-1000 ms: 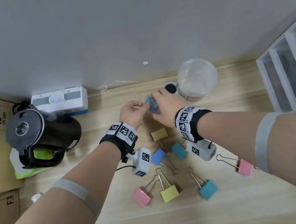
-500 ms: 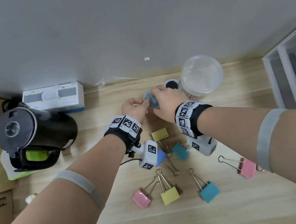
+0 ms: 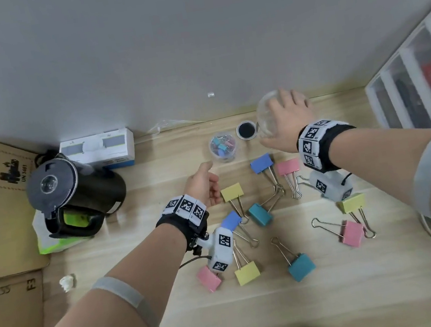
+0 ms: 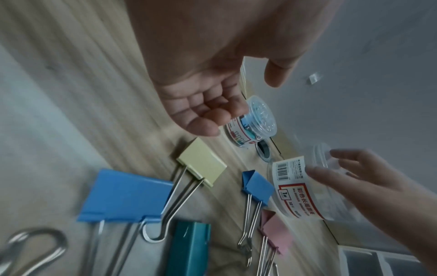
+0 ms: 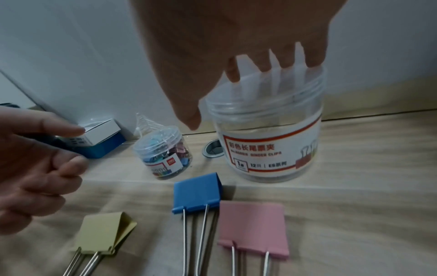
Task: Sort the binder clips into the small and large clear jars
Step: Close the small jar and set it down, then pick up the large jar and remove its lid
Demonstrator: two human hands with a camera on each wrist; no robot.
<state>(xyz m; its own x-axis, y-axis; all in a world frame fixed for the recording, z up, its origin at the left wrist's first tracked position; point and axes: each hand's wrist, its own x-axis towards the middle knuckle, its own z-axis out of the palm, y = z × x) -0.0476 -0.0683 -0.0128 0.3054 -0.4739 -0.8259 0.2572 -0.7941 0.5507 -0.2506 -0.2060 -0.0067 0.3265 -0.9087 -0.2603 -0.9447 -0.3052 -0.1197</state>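
Right fingers [image 5: 314,59]: spread over the open mouth of the large jar [image 5: 272,145], tips at its far rim; whether they grip cannot be told. Likely purpose: steadying or shifting the jar for loading.
Right hand [image 3: 283,122]: over the jar by the wall.
Left fingers [image 4: 212,115]: loosely curled, holding nothing.
Left hand [image 3: 203,186]: above the tabletop [image 3: 260,319], near the small jar [image 3: 223,146], just beside a yellow clip [image 3: 232,193].
Small jar: upright, lid on, full of small clips; this part of the sort looks done.
Large jar: upright, no lid, appears empty.
Large clips: scattered on the tabletop, e.g. blue clip [image 3: 261,163], pink clip [image 3: 288,166]; none sorted yet.
Next step (judgement): load the large clips into the large jar.
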